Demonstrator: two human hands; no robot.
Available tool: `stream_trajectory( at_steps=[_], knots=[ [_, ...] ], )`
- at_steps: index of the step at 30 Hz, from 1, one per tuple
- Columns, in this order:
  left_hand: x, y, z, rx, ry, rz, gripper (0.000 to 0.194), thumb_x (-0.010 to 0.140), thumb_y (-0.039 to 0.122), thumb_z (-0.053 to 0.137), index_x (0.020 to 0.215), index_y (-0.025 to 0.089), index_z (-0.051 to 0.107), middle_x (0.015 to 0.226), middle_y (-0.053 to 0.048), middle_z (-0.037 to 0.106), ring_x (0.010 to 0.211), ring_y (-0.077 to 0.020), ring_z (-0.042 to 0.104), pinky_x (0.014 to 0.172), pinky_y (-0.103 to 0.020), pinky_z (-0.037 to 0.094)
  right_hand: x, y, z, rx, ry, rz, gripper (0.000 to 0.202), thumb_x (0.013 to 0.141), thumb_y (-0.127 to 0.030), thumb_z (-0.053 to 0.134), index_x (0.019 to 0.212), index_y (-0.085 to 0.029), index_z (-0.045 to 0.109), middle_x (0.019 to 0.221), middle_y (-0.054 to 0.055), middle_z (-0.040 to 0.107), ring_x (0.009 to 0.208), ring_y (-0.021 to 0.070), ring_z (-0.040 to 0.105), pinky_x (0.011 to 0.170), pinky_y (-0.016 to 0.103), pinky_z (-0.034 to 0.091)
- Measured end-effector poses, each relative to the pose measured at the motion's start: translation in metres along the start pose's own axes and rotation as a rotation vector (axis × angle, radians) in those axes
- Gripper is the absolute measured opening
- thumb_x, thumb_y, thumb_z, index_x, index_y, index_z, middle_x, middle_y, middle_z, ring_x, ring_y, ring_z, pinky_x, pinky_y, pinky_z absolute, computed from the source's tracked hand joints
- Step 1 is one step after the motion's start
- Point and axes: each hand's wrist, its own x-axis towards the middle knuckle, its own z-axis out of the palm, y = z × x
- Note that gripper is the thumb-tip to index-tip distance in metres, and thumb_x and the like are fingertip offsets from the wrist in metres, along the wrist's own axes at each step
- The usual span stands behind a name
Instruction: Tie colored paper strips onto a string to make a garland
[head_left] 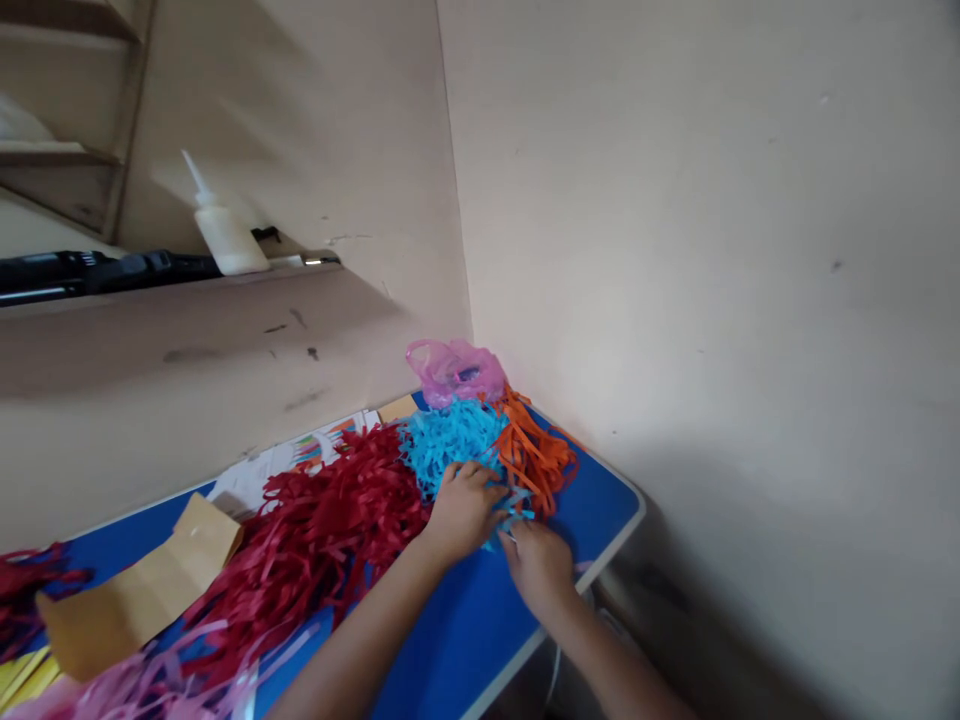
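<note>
A pile of light blue paper strips [450, 435] lies near the far corner of the blue table. My left hand [463, 512] is at the pile's front edge, its fingers curled round some of the blue strips. Close to its right, my right hand [541, 562] pinches the ends of a few blue strips between thumb and fingers. Orange strips [536, 450] lie just beyond my hands on the right. A large heap of dark red strips [341, 510] is left of my left hand. The fingertips of both hands are partly hidden.
A pink plastic bag [457, 372] sits at the table's corner by the walls. Folded brown card [142, 595], pink strips [176, 680] and printed sheets [255, 475] lie on the left. Above, a wall shelf [150, 288] bears a white squeeze bottle [231, 238]. The table edge [611, 545] runs at right.
</note>
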Motion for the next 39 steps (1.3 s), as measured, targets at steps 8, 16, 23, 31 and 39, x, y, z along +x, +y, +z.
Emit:
stream_trajectory(
  at_steps=[8,16,23,31,39],
  knots=[
    [-0.013,0.002,-0.022,-0.421,0.246,-0.159,0.018,0.08,0.04,0.066,0.08,0.022,0.071,0.102,-0.008,0.071,0.105,-0.0262,0.059,0.099,-0.043,0.039,-0.029,0.003,-0.053,0.572,0.227,0.13,0.036,0.088,-0.049,0.055,0.091,-0.017,0.071,0.069,0.004,0.066,0.062,0.019,0.058,0.059,0.027,0.047],
    [-0.037,0.04,-0.017,-1.001,0.423,-0.439,0.041,0.068,0.056,0.075,0.077,0.019,0.06,0.081,-0.002,0.068,0.074,-0.0133,0.063,0.069,-0.025,0.049,-0.008,-0.04,-0.049,0.627,0.018,-0.179,0.036,0.08,-0.029,0.062,0.115,-0.019,0.065,0.062,-0.005,0.048,0.053,0.0129,0.047,0.055,0.024,0.045],
    [-0.099,0.06,-0.029,-1.079,0.598,-0.591,0.054,0.052,0.052,0.086,0.088,0.017,0.068,0.093,-0.008,0.07,0.082,-0.0202,0.065,0.067,-0.026,0.049,-0.046,-0.076,-0.047,0.355,-0.102,-0.335,0.024,0.087,-0.029,0.053,0.092,-0.021,0.075,0.08,0.007,0.071,0.072,0.0215,0.064,0.07,0.03,0.049],
    [-0.244,0.104,-0.027,-0.415,0.654,-0.504,0.027,0.073,0.048,0.072,0.081,0.023,0.077,0.103,-0.01,0.071,0.103,-0.0288,0.062,0.095,-0.036,0.045,-0.14,-0.111,-0.012,0.588,-0.407,-0.195,0.05,0.089,-0.059,0.051,0.076,-0.015,0.071,0.068,0.005,0.067,0.065,0.0204,0.058,0.061,0.027,0.043],
    [-0.317,0.126,-0.057,-1.035,0.777,-0.771,0.036,0.069,0.05,0.078,0.078,0.019,0.064,0.065,0.0,0.063,0.061,-0.0132,0.055,0.06,-0.023,0.044,-0.175,-0.134,-0.001,0.915,-0.662,-0.002,0.044,0.076,-0.058,0.068,0.093,-0.017,0.072,0.062,0.0,0.059,0.057,0.0154,0.054,0.054,0.024,0.042]
  ],
)
